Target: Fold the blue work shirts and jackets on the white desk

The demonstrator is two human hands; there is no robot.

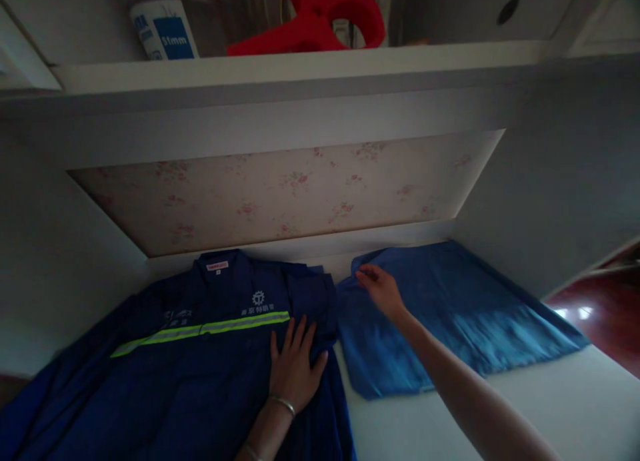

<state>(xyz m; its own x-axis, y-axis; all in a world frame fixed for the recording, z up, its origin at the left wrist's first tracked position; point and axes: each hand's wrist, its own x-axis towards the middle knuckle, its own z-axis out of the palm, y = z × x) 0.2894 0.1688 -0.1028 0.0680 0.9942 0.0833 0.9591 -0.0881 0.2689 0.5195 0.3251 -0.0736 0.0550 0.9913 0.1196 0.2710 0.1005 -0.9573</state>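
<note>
Fingers of the left hand (295, 364) are spread and lie flat on a dark blue work jacket (190, 381), which is at seven to eight o'clock of the view. Fingers of the right hand (384, 293) are pinching, thumb against forefinger, the far left corner of a blue cloth (440, 308), which is at four o'clock.

On the jacket, a yellow-green and grey reflective stripe (220, 326) goes across the chest, and its right end reaches the left fingertips. Just above the stripe, at eleven o'clock from the left hand, is a pale gear logo (258, 298) with lettering below it. The collar, at the far edge of the jacket, has a small white label (217, 266). On the left wrist is a silver-coloured bracelet (283, 405).

Both garment and cloth lie on a white table (415, 428); nearer to the person, a narrow strip of it shows between them. Behind, at twelve o'clock, a flower-patterned panel (295, 194) stands below a shelf (320, 68). On this shelf are a red object (313, 31) with a round opening, at twelve o'clock, and a clear container (215, 28) with a label reading "51mm", at eleven. Reddish floor (600, 314) shows between three and four o'clock.
</note>
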